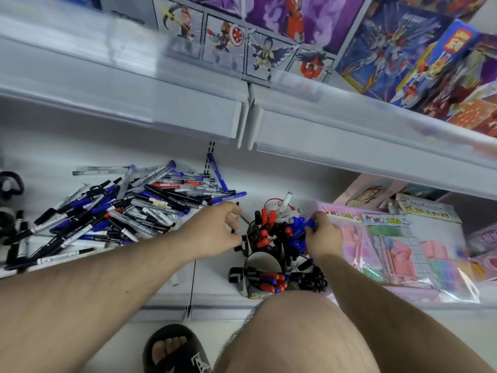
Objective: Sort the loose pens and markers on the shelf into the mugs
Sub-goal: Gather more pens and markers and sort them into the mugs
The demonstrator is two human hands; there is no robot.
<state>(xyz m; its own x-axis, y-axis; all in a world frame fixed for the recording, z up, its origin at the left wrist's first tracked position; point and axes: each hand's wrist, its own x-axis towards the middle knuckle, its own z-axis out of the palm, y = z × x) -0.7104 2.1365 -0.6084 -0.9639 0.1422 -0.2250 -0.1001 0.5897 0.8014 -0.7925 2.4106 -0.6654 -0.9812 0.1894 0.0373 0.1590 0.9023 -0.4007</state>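
Note:
A big heap of loose pens and markers [118, 211] with blue, black and red caps lies on the left of the white shelf [215, 289]. To its right stand several dark mugs [262, 258] packed with sorted markers, red, blue and black. My left hand [215, 232] hovers beside the mugs and pinches a thin black pen [236, 211]. My right hand [321, 235] grips a blue-capped marker [309, 224] over the mug of blue markers [295, 235].
Pink packaged toy sets [390, 249] lie on the shelf right of the mugs. An upper shelf edge [242, 122] overhangs, with toy boxes [403, 49] above. My knee [293, 332] and a sandalled foot [172, 348] are below the shelf front.

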